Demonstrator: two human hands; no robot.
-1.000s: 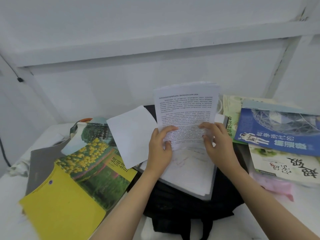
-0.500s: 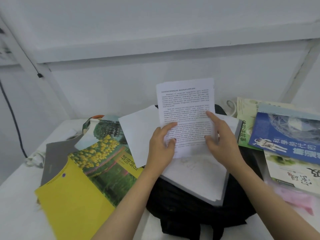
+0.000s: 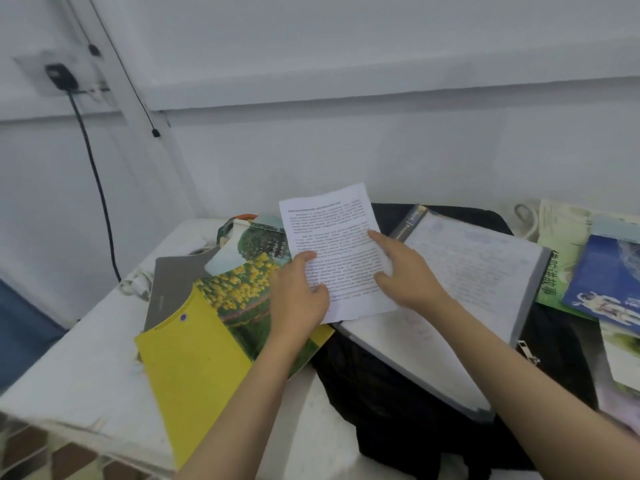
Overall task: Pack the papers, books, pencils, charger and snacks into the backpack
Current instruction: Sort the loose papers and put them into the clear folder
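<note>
A printed sheet of paper is held above the table's middle. My left hand grips its lower left edge, thumb on top. My right hand pinches its right side, forefinger stretched along the page. Under them a thick white paper stack in a grey folder lies across the black backpack. To the left lie a flower-cover book, a yellow folder and a grey folder. More books lie at the right.
A white cable coil sits at the back right by the wall. A black power cable hangs from a wall socket at the left. The white table ends at the lower left, with tiled floor below.
Both hands have carried the printed sheet to the left, off the paper stack and over the flower-cover book. The blank white sheet seen earlier is no longer visible. The camera turned left.
</note>
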